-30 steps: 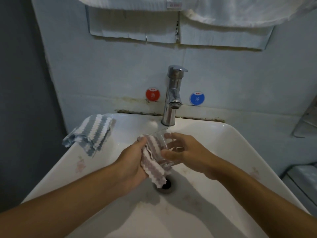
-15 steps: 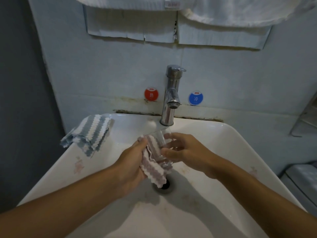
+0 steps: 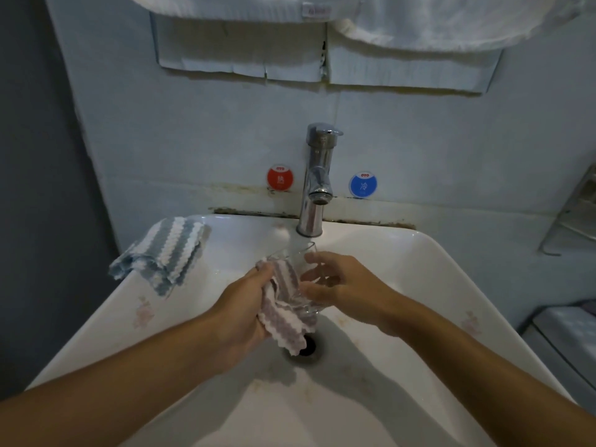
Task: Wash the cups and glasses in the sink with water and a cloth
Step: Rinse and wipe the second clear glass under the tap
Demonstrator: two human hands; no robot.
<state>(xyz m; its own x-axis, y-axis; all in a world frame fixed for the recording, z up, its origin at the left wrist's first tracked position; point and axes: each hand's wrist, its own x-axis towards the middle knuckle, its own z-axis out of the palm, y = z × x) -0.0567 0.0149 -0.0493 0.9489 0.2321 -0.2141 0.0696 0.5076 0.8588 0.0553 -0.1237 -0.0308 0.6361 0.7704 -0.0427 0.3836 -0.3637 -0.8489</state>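
Over the white sink point(image 3: 445, 285) I hold a clear glass point(image 3: 301, 258), tilted with its mouth toward the tap. My right hand point(image 3: 342, 285) grips the glass from the right, fingers and thumb curled round it. My left hand point(image 3: 245, 304) grips a pink and grey striped cloth point(image 3: 283, 314) and presses it against the glass's left side. The cloth's lower end hangs over the drain point(image 3: 308, 346). The chrome tap point(image 3: 317, 179) stands just behind the glass; I cannot tell whether water runs.
A blue and white striped cloth point(image 3: 167, 250) lies draped over the sink's back left rim. Red point(image 3: 280, 179) and blue point(image 3: 363, 184) round stickers flank the tap on the wall. White towels point(image 3: 419, 17) hang above. A wire rack point(image 3: 577, 214) sits at the right edge.
The hands and glass stay in nearly the same place over the drain; the cloth has shifted slightly against the glass's side.
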